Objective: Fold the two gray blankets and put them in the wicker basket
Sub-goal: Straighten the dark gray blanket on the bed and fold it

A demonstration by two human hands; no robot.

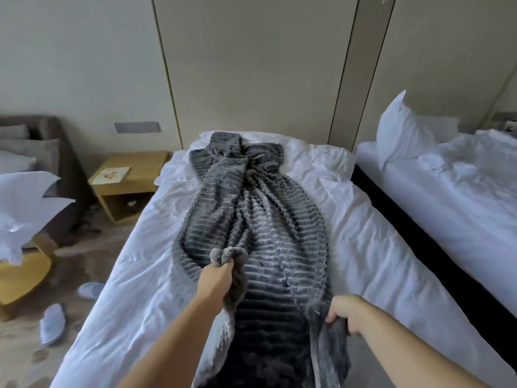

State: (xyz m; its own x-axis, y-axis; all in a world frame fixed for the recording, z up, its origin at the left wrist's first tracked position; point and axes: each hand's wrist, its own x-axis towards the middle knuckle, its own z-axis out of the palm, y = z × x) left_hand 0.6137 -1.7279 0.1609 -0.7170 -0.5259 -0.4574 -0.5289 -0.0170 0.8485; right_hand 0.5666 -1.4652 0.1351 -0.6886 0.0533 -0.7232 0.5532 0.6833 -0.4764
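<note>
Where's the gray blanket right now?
In the head view, the gray blanket lies bunched lengthwise down the middle of the centre bed, right of the wooden nightstand; the left hand and right hand grip its near end.

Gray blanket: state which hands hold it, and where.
Left hand grips the gray blanket by its bunched left edge; right hand grips its near right edge.
</note>
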